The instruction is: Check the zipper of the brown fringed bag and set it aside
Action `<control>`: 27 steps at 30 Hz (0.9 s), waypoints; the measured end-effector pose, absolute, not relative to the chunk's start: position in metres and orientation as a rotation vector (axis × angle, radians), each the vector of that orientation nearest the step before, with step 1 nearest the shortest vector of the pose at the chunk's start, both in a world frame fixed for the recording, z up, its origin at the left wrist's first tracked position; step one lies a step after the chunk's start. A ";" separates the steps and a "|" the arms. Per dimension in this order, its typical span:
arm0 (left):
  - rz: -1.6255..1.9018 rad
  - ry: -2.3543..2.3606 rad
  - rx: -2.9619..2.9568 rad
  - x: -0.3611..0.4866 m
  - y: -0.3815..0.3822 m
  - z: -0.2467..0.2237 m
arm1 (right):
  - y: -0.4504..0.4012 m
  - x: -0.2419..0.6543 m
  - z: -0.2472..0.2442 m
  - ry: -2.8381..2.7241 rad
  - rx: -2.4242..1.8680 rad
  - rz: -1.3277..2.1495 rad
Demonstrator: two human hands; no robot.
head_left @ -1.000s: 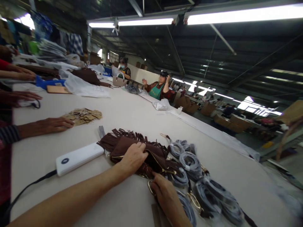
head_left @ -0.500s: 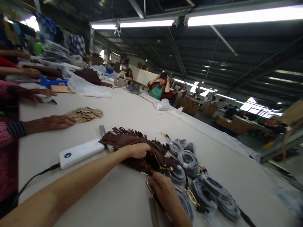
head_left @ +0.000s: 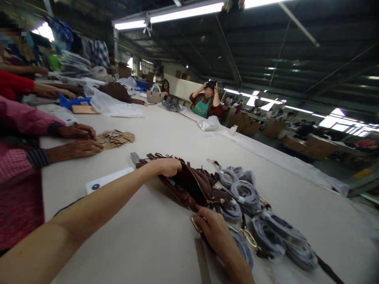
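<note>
Your tally, as you see it: 2 hands of your own, the left hand (head_left: 167, 167) and the right hand (head_left: 213, 230). 1 fringed brown leather bag (head_left: 192, 187). At least 5 coiled grey straps (head_left: 244, 193); overlap prevents an exact count. 1 white power bank (head_left: 102, 180). 1 pile of tan tags (head_left: 115, 139). 2 neighbouring co-worker's hands (head_left: 77, 131). 2 farther co-workers (head_left: 207, 103). 1 pale tote bag (head_left: 154, 96).

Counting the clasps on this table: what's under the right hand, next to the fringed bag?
A gold clasp pokes out at the edge of the right hand, beside a coiled grey strap. Whatever lies beneath the palm is covered and cannot be seen.
</note>
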State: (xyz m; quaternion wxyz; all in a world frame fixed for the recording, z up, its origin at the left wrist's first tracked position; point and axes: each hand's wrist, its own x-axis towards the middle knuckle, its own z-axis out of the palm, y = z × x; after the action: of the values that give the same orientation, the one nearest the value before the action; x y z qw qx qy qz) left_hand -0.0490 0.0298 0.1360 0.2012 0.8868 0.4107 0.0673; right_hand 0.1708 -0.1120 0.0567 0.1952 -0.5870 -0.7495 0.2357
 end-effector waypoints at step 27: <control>0.803 1.291 2.313 -0.085 -0.001 0.049 | -0.122 0.160 0.069 -2.043 -1.591 0.570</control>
State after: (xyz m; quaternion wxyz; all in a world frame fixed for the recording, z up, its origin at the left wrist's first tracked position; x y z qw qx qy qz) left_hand -0.0845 -0.0006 0.0490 0.1859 0.8212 0.4582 0.2849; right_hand 0.1605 -0.1224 0.0691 0.2425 -0.5821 -0.7475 0.2087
